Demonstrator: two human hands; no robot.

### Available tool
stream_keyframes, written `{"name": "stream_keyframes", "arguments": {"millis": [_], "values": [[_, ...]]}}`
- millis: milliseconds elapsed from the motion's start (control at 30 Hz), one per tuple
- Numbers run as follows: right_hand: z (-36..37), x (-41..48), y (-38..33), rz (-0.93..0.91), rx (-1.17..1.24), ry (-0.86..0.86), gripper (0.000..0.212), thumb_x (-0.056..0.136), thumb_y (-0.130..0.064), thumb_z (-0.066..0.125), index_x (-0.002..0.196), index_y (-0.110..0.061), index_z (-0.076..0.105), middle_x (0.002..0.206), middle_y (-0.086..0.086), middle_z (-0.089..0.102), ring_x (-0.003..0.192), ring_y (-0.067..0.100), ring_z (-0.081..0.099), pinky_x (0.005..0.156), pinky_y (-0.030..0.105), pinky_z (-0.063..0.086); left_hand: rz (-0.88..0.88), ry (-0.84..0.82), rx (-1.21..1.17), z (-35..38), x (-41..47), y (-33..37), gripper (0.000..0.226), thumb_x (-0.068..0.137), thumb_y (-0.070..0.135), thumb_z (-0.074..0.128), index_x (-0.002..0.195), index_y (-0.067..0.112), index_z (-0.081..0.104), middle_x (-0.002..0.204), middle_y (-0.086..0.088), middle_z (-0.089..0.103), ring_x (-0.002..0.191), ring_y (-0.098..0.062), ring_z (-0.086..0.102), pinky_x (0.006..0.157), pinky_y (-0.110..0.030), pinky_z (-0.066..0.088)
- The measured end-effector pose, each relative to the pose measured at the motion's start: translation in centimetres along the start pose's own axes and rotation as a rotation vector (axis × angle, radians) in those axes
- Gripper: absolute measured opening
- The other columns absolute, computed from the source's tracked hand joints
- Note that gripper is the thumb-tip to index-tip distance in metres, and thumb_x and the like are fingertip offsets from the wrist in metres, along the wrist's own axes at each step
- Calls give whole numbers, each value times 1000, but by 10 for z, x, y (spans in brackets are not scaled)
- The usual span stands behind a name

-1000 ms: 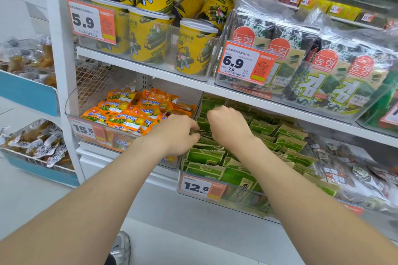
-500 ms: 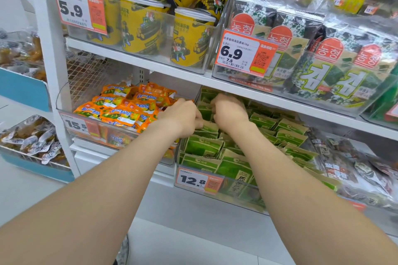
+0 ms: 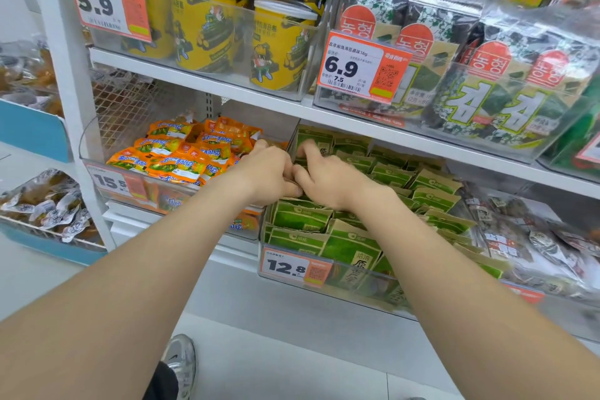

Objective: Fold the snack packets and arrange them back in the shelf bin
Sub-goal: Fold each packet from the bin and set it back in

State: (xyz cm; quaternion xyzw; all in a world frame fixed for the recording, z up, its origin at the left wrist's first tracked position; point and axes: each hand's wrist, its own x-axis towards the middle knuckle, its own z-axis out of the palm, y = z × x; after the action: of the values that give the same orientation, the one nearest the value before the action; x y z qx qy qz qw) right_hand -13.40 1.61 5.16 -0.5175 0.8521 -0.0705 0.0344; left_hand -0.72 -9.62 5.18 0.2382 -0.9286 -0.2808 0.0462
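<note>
Several green and tan snack packets (image 3: pixel 300 216) stand in rows in a clear shelf bin (image 3: pixel 363 286) with a 12.8 price tag. My left hand (image 3: pixel 266 174) and my right hand (image 3: pixel 328 177) are pressed together over the back left part of that bin, fingers curled on a packet's edge between them. That packet is mostly hidden under the hands. The hands sit just under the shelf above.
A bin of orange packets (image 3: pixel 175 156) stands to the left. Yellow cups (image 3: pixel 279 45) and seaweed packs (image 3: pixel 487 81) fill the shelf above. Dark bagged snacks (image 3: pixel 519 237) lie to the right. My shoe (image 3: pixel 180 364) is on the floor below.
Both hands have reached deeper toward the back left of the green packet bin and stayed together. The view has closed in on the shelf.
</note>
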Motion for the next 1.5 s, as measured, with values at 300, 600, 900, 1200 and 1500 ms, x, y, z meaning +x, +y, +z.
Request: {"name": "stream_keyframes", "arguments": {"millis": [300, 600, 900, 1200, 1500], "values": [[-12, 14, -6, 156, -129, 117, 63, 108, -57, 29, 132, -10, 63, 154, 18, 47, 140, 41, 43, 118, 55, 28, -73, 10, 4, 4, -7, 0, 75, 98, 30, 70, 158, 9, 28, 159, -20, 29, 139, -40, 45, 102, -39, 43], [-22, -7, -15, 32, -214, 73, 52, 113, -44, 29, 111, -10, 69, 134, 14, 53, 121, 35, 56, 113, 60, 31, -99, 190, 127, -5, -17, 4, 27, 92, 42, 67, 102, 17, 66, 98, -4, 66, 93, -29, 64, 71, -38, 52], [-41, -86, -8, -248, -147, 644, 21, 85, 7, 75, 101, -6, 79, 102, 7, 68, 85, 32, 69, 74, 39, 58, 144, 382, -2, -12, -42, 24, 40, 89, 44, 69, 125, 26, 66, 110, 6, 71, 105, -19, 67, 88, -44, 59], [-91, -144, -24, -87, 1084, 1025, 28, 91, 1, 78, 103, -20, 65, 89, 2, 74, 81, 16, 73, 73, 30, 59, 476, 497, -505, -5, -70, 88, 21, 112, 30, 51, 131, 24, 58, 119, 12, 71, 113, -9, 67, 97, -41, 55], [-80, -160, 5, -124, 1110, 907, 31, 99, -7, 73, 129, -16, 73, 111, 0, 79, 100, 14, 76, 85, 29, 61, 413, 419, -806, 14, -66, 129, 20, 115, 24, 44, 135, 28, 41, 109, -11, 71, 94, -15, 70, 80, -21, 51]]}}
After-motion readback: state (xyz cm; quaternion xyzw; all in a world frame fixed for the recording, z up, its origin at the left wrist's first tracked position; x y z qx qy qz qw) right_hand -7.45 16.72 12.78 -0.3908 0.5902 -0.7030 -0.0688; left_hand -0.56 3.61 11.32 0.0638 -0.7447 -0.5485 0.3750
